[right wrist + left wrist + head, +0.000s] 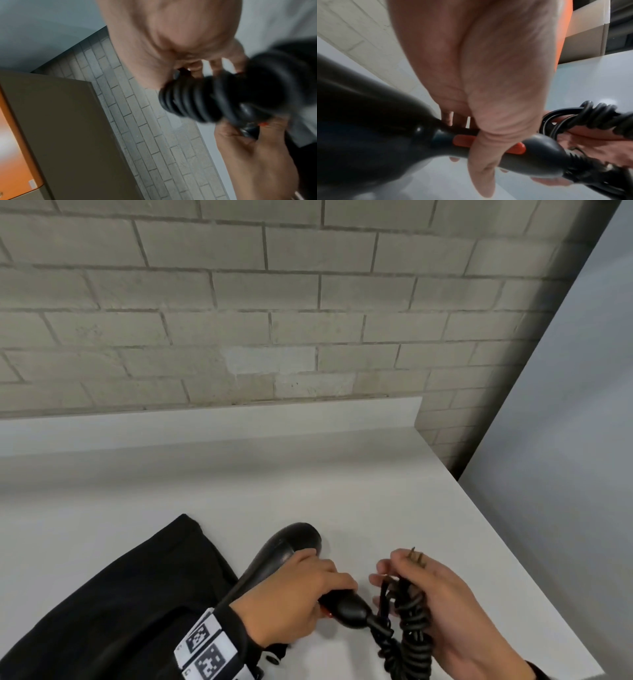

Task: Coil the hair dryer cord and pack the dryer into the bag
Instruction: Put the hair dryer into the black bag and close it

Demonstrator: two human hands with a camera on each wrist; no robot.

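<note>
A black hair dryer (284,549) lies on the white counter (308,491), nozzle pointing away. My left hand (301,594) grips its handle (530,152), thumb across the orange switches (464,140). My right hand (428,587) holds the bunched black spiral cord (411,618), with the plug's prongs (416,558) sticking up between its fingers. The cord (599,115) runs from the handle's end into that hand. In the right wrist view the coils (205,100) are blurred. A black fabric bag (130,594) lies flat at the left, beside and partly under the dryer.
A grey brick wall (239,302) rises behind the counter's raised back ledge (205,426). The counter's right edge (513,549) drops off beside a pale grey panel (565,405). A cardboard box (590,33) shows in the left wrist view.
</note>
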